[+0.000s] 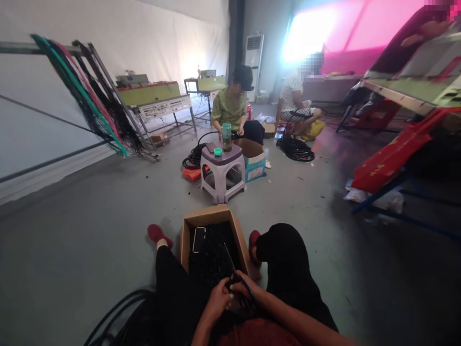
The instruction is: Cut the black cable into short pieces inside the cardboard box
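My left hand (pixel 218 299) and my right hand (pixel 248 288) meet low in front of me, fingers closed together on a thin black cable (pixel 248 284). The cable bends over the fingers of my right hand; its end between the fingertips is hidden. A thin, light-edged strip (pixel 228 255) sticks up from my right hand over the box; I cannot tell its kind. Just beyond my hands, between my feet, stands an open cardboard box (pixel 185 240) filled with small black pieces (pixel 212 254). A phone (pixel 199 240) lies on top of them.
A plastic stool (pixel 223 168) bearing a bottle (pixel 226 137) and green lid (pixel 218 152) stands ahead. Beyond it sits a person (pixel 230 105) by a blue box (pixel 255 167). Cable coils (pixel 295 148) lie on the floor, another (pixel 118 317) beside my left leg. A red bag (pixel 389 161) hangs right.
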### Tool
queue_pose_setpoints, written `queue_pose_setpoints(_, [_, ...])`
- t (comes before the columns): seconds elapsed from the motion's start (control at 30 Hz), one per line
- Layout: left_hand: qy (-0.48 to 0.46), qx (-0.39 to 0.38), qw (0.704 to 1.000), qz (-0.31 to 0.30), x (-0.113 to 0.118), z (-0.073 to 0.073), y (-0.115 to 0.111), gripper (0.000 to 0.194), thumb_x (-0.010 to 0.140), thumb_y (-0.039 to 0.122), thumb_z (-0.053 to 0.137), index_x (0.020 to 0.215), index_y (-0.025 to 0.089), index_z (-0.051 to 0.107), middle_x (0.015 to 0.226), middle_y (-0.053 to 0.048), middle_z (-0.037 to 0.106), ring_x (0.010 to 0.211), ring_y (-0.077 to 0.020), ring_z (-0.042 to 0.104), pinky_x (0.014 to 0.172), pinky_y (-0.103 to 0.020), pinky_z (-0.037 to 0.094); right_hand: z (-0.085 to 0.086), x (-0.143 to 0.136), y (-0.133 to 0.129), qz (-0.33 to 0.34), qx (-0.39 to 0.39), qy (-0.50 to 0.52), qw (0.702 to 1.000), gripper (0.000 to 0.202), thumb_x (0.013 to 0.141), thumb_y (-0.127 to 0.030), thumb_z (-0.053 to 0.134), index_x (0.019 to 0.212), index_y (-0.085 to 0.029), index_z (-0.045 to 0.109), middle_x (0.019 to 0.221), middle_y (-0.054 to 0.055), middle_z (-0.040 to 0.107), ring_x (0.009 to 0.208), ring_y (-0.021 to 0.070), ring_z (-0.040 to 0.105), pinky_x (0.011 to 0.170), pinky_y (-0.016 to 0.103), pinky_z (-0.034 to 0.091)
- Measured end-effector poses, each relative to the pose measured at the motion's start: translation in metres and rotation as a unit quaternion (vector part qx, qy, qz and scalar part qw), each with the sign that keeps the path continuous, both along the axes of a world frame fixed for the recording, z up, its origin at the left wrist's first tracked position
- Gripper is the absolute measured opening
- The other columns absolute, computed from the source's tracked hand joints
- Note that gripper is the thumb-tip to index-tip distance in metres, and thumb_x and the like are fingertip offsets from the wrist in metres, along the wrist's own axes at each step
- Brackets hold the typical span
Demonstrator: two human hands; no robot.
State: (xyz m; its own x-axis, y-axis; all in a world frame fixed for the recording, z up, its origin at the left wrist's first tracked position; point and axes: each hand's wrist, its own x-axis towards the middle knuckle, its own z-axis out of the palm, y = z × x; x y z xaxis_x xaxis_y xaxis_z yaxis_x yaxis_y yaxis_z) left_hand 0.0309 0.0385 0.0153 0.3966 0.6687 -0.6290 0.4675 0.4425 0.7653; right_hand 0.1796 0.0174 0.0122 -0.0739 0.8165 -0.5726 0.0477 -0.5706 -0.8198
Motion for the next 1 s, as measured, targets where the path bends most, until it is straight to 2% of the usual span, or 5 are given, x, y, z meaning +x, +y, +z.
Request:
queue_pose_setpoints(0.23, [0.012, 0.028, 0.999, 0.024, -0.001, 0.012, -0.014, 0.064, 0.074, 0.01, 0.047, 0.137, 0.009, 0.042, 0.077, 0.003, 0.053, 0.054, -0.0081, 0.052, 0.054, -0.022, 0.041, 0.02, -0.005, -0.005, 0.007, 0.004, 0.006, 1.0, 0.032, 0.058, -0.011, 0.056, 0.086, -0.021, 0.046, 0.054, -0.009, 0.047, 0.049, 0.0105, 0.046, 0.051, 0.022, 0.038])
queue_pose_setpoints(0.33, [0.045, 0.088, 0.995, -0.03, -0.01, 0.026, -0.017, 0.051, 0.075, 0.014, 0.048, 0.125, 0.009, 0.057, 0.094, -0.007, 0.067, 0.079, -0.0149, 0.064, 0.07, -0.024, 0.046, 0.025, -0.006, -0.004, 0.009, 0.004, -0.008, 1.0, 0.032, 0.06, -0.009, 0.055, 0.087, -0.021, 0.044, 0.049, -0.011, 0.045, 0.046, 0.0099, 0.044, 0.049, 0.022, 0.036])
queue_pose_setpoints(0.47, [0.109, 0.169, 0.976, -0.081, -0.022, 0.034, -0.025, 0.038, 0.08, 0.02, 0.045, 0.11, 0.013, 0.068, 0.113, -0.009, 0.07, 0.105, -0.0201, 0.062, 0.091, -0.027, 0.044, 0.029, -0.004, 0.001, -0.008, 0.01, -0.043, 0.999, 0.03, 0.063, -0.006, 0.053, 0.086, -0.021, 0.041, 0.049, -0.012, 0.043, 0.045, 0.0087, 0.044, 0.049, 0.021, 0.035])
queue_pose_setpoints(0.7, [0.157, 0.179, 0.968, -0.083, -0.019, 0.035, -0.041, 0.041, 0.085, 0.027, 0.042, 0.116, 0.017, 0.068, 0.118, -0.008, 0.069, 0.109, -0.0199, 0.062, 0.093, -0.026, 0.042, 0.032, -0.006, -0.002, 0.001, 0.012, -0.095, 0.995, 0.03, 0.065, -0.004, 0.053, 0.086, -0.021, 0.041, 0.047, -0.013, 0.04, 0.043, 0.0081, 0.041, 0.047, 0.02, 0.032])
queue_pose_setpoints(1.0, [0.207, 0.159, 0.958, -0.119, -0.012, 0.04, -0.037, 0.043, 0.093, 0.025, 0.029, 0.12, 0.017, 0.062, 0.101, -0.008, 0.073, 0.092, -0.0172, 0.066, 0.08, -0.024, 0.043, 0.026, 0.003, 0.007, 0.011, 0.055, -0.138, 0.989, 0.021, 0.069, -0.009, 0.056, 0.083, -0.021, 0.047, 0.058, -0.007, 0.047, 0.054, 0.0107, 0.047, 0.056, 0.023, 0.035])
